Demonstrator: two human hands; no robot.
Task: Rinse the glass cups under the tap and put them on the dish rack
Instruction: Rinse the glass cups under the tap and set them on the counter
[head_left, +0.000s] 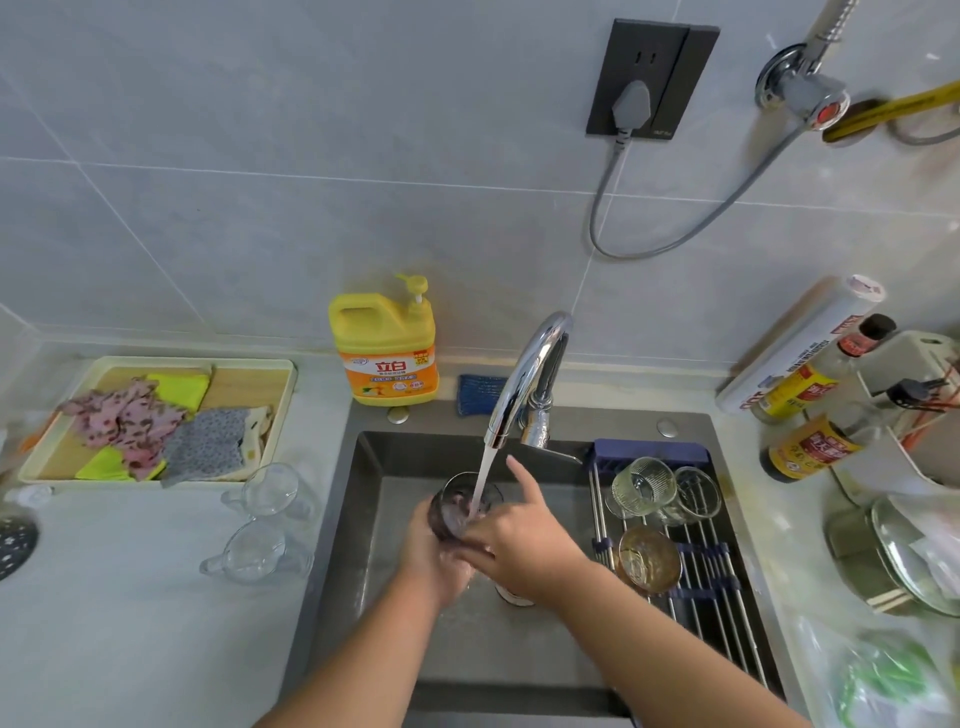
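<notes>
Far left on the counter (156, 597), a cream tray (288, 384) heaped with crumpled cloths (130, 421); just right of it, near the sink's left edge, two clear cups (267, 491), colourless and see-through, one nearer than the other, well apart from the water.

Behind the sink (374, 519), against the tiled wall, a yellow detergent bottle (384, 353); beside it a blue sponge (478, 395) by the foot of the chrome tap (524, 374); tap running, the stream (483, 483) falling straight into the mouth of the tinted cup (454, 512).

Tinted cup dark, purplish-grey, round-walled, mouth up and tipped toward the camera; held over the middle of the basin, directly under the spout. Left hand (436, 558) beneath and around its base, fingers curled about the glass; right hand (519, 540) on the near wall and rim, index finger stretched straight toward the tap, thumb and other fingers bent against the glass.

Grey basin floor showing on all sides of the hands; left forearm near the sink's left wall; right forearm crossing just beside the rack's inner edge.

Across the sink's right side, the dish rack (727, 623) of steel rods; at its far end two ribbed clear cups (641, 486) on their sides, touching; nearer, an amber cup (647, 558), apart from them; bare rods along the near stretch.

Hard against the rack's right edge, counter crowded with sauce bottles (810, 447) and a glass pot lid (909, 551).
</notes>
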